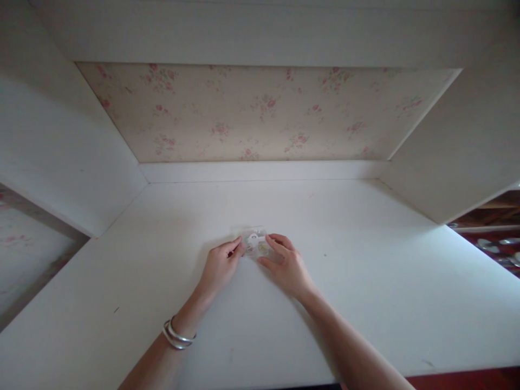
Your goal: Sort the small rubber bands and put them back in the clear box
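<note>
A small clear plastic packet [255,234] with a white hook-shaped piece and something yellowish inside is held just over the white surface. My left hand [221,264] pinches its left edge between thumb and fingers. On the other side my right hand [287,265] grips the packet's right part, thumb in front and fingers behind. The contents are too small and blurred to name. Silver bangles [177,335] circle my left wrist.
The white desk top [365,292] spreads around both hands. White side panels [450,124] stand left and right, with flowered wallpaper [264,114] at the back. Shelves holding shiny items [499,246] show at the far right.
</note>
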